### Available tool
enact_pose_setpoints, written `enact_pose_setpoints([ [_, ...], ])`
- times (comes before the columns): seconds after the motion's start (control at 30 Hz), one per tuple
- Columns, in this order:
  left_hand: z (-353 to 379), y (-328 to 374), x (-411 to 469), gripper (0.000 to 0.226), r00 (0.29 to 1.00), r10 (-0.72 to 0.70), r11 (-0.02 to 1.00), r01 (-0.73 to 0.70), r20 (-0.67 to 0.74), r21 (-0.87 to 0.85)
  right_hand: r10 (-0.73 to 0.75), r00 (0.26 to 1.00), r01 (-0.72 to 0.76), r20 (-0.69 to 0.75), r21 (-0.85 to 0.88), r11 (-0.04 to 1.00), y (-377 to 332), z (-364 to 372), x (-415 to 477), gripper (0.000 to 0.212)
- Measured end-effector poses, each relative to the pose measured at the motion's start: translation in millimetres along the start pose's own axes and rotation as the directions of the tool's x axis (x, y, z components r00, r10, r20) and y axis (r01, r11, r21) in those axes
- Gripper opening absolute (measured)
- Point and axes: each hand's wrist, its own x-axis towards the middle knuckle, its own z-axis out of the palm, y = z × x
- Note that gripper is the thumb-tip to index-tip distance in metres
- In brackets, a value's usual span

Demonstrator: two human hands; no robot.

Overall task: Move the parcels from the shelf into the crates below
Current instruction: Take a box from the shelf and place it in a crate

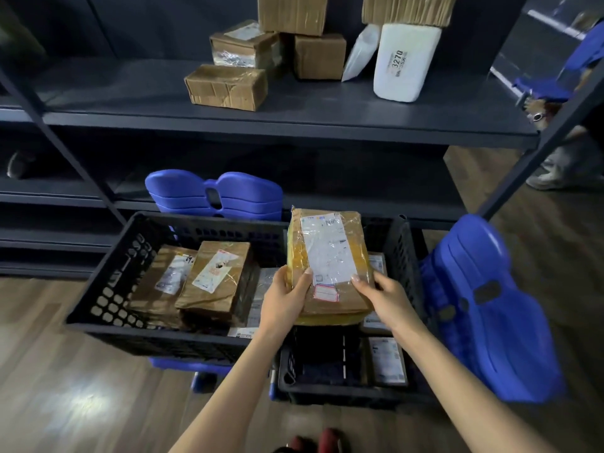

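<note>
The left hand and right hand grip one flat brown cardboard parcel by its near corners, thumbs on top. It is held over the right side of the larger black perforated plastic crate, one of two. Clear tape wraps it, and it has a white label and a red-bordered sticker. Seven parcels sit on the dark metal shelf, five cardboard and two white. The floor is wooden.

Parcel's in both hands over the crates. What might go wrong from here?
1. The left hand and right hand grip the parcel only by its near end; its glossy tape may slip, dropping it into the crate.
2. A bump could topple the upright parcels at the crate's left.
3. Pulling a lower one may topple the stacked boxes on the shelf.
</note>
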Motion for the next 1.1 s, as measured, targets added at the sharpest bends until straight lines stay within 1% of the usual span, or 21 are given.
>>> enact_pose_setpoints([
  [0.17, 11, -12, 2, 0.069, 0.999, -0.008, 0.999, 0.006, 0.047, 0.046, 0.026, 1.000, -0.026, -0.017, 0.011, 1.000, 16, -6, -11, 0.031],
  [0.27, 17, -22, -1, 0.063, 0.995, 0.003, 0.997, -0.011, 0.100, 0.078, 0.041, 0.999, -0.040, -0.009, 0.023, 0.999, 32, -10, -17, 0.024],
  [0.33, 22, -30, -8, 0.061, 0.991, -0.018, 0.993, 0.003, 0.130, 0.114, 0.066, 0.998, -0.066, 0.002, 0.012, 0.998, 44, -13, -21, 0.029],
  [0.43, 30, -47, -12, 0.063, 0.984, -0.061, 0.991, 0.040, 0.167, 0.126, 0.100, 0.994, -0.098, 0.038, -0.049, 0.994, 65, -16, -22, 0.044],
  [0.5, 37, -59, -11, 0.065, 0.979, -0.111, 0.988, 0.089, 0.173, 0.129, 0.122, 0.990, -0.114, 0.071, -0.102, 0.988, 77, -20, -20, 0.042],
  [0.6, 48, -70, -14, 0.062, 0.966, -0.184, 0.979, 0.165, 0.181, 0.116, 0.149, 0.983, -0.131, 0.104, -0.163, 0.978, 95, -24, -19, 0.041],
  [0.67, 56, -77, -15, 0.058, 0.957, -0.225, 0.971, 0.205, 0.184, 0.125, 0.165, 0.978, -0.141, 0.127, -0.179, 0.974, 103, -25, -19, 0.037],
  [0.77, 63, -88, -12, 0.059, 0.945, -0.280, 0.958, 0.262, 0.167, 0.119, 0.174, 0.975, -0.144, 0.138, -0.201, 0.969, 109, -24, -18, 0.029],
  [0.9, 64, -95, -4, 0.054, 0.934, -0.321, 0.944, 0.302, 0.158, 0.132, 0.173, 0.975, -0.139, 0.138, -0.225, 0.964, 108, -22, -11, 0.029],
  [1.1, 64, -105, 7, 0.044, 0.920, -0.359, 0.919, 0.319, 0.159, 0.231, 0.223, 0.961, -0.182, 0.161, -0.237, 0.954, 115, -10, -1, 0.037],
])
